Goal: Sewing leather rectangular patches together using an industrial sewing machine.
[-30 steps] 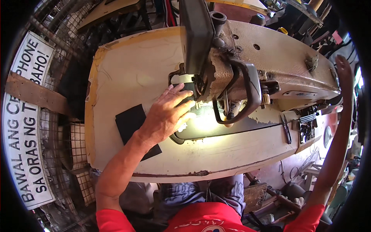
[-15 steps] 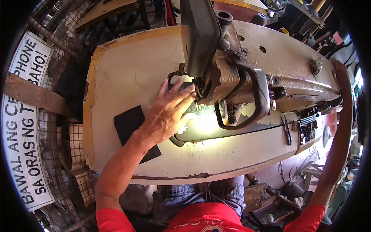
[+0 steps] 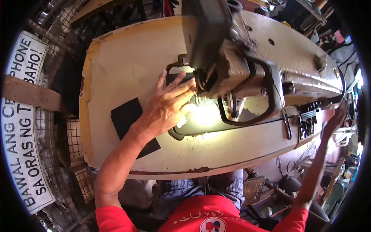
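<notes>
My left hand (image 3: pixel 172 100) lies palm down with spread fingers on a dark piece (image 3: pixel 172 77) beside the needle area of a sewing machine (image 3: pixel 286 54), under a bright lamp glow. A dark flat piece (image 3: pixel 123 116) lies on the pale worktable (image 3: pixel 100 69), partly behind my left forearm. My right hand (image 3: pixel 337 114) is at the machine's right end, just below the handwheel area; it is small and blurred, so its fingers and any grip are unclear.
Small scissors (image 3: pixel 286 125) and a cluster of small metal parts (image 3: pixel 306 123) lie on the table's right. A wire mesh rack with a white sign (image 3: pixel 29 154) and a brown strap (image 3: pixel 31 91) stands at the left. Clutter surrounds the lower right.
My right hand has dropped from high on the right side to below the machine's right end. My left hand stays by the needle, fingers shifted slightly. The view has shifted a little.
</notes>
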Available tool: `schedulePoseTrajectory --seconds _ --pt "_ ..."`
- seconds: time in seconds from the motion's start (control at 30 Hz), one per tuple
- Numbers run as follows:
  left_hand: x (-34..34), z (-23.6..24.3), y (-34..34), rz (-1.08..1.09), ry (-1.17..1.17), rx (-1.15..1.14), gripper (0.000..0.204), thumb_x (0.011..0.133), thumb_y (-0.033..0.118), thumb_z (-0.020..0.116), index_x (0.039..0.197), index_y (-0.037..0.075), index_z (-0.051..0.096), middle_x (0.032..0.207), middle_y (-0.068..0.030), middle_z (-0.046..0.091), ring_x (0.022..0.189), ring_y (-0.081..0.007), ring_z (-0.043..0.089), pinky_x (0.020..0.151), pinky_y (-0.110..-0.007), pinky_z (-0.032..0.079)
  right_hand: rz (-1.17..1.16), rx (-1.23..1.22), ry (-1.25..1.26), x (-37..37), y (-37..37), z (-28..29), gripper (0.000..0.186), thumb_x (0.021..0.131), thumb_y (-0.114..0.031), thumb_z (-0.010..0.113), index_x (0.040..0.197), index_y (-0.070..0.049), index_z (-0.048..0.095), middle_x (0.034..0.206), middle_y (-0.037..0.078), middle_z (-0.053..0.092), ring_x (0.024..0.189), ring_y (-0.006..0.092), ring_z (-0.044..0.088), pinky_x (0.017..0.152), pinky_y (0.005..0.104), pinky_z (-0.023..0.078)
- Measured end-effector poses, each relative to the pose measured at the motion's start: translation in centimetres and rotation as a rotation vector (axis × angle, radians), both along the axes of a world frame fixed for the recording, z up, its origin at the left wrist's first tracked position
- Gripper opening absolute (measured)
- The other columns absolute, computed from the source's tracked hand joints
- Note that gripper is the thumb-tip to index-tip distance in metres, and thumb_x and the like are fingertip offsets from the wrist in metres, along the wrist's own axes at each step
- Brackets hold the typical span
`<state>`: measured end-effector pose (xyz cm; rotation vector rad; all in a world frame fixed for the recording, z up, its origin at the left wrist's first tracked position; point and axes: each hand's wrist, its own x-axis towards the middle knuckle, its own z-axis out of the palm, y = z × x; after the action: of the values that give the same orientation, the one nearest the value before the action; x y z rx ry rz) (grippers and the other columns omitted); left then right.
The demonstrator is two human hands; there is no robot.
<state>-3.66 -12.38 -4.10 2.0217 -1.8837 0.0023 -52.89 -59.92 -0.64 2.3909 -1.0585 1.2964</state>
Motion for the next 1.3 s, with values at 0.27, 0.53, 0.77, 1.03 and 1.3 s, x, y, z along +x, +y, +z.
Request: schedulePoseTrajectory --seconds 0.27,0.53,0.77,1.03,1.3 --pt "0.2 -0.7 0.2 0.026 0.028 0.006 0.045 0.093 0.032 0.065 0.131 0.007 0.062 0.148 -0.0041 0.052 0.147 -0.0246 0.036 0.12 -0.061 0.021 0.066 0.308 0.03 4.5 -4.6 7.1 0.042 0.1 -0.015 0.047 0.138 0.0 0.055 0.134 0.017 0.06 0.121 0.0275 0.059 0.105 0.038 0.043" --pt "0.2 -1.4 0.3 0.018 0.327 -0.035 0.046 0.093 0.03 0.066 0.133 0.007 0.062 0.15 -0.0056 0.051 0.147 -0.0255 0.036 0.121 -0.058 0.021 0.077 0.011 0.179 -0.7 -6.5 6.1 0.045 0.095 -0.008 0.054 0.139 0.001 0.054 0.132 0.019 0.061 0.122 0.0348 0.058 0.107 0.0438 0.043" --pt "0.3 -0.9 0.4 0.018 0.101 -0.072 0.046 0.093 0.03 0.066 0.133 0.007 0.061 0.15 -0.0049 0.05 0.147 -0.0255 0.036 0.122 -0.057 0.021 0.218 0.21 0.278 5.4 -4.7 8.6 0.046 0.1 -0.007 0.04 0.144 0.0 0.05 0.14 0.016 0.058 0.131 0.0277 0.053 0.115 0.04 0.036" --pt "0.2 -1.2 0.4 -0.002 0.136 -0.054 0.045 0.094 0.03 0.065 0.132 0.007 0.062 0.152 -0.0044 0.048 0.147 -0.0256 0.035 0.121 -0.057 0.022 0.142 0.194 -0.037 2.3 -5.3 4.8 0.056 0.087 0.005 0.05 0.142 -0.004 0.053 0.131 0.018 0.062 0.115 0.0312 0.063 0.096 0.0377 0.052" --pt "0.4 -1.3 -0.1 0.021 -0.025 0.046 0.046 0.094 0.027 0.064 0.135 0.006 0.06 0.151 -0.0084 0.048 0.147 -0.0285 0.035 0.121 -0.057 0.024 -0.09 -0.127 -0.231 8.6 2.1 -1.3 0.034 0.102 -0.027 0.052 0.129 -0.006 0.059 0.101 0.007 0.063 0.088 0.0229 0.063 0.077 0.0357 0.05"
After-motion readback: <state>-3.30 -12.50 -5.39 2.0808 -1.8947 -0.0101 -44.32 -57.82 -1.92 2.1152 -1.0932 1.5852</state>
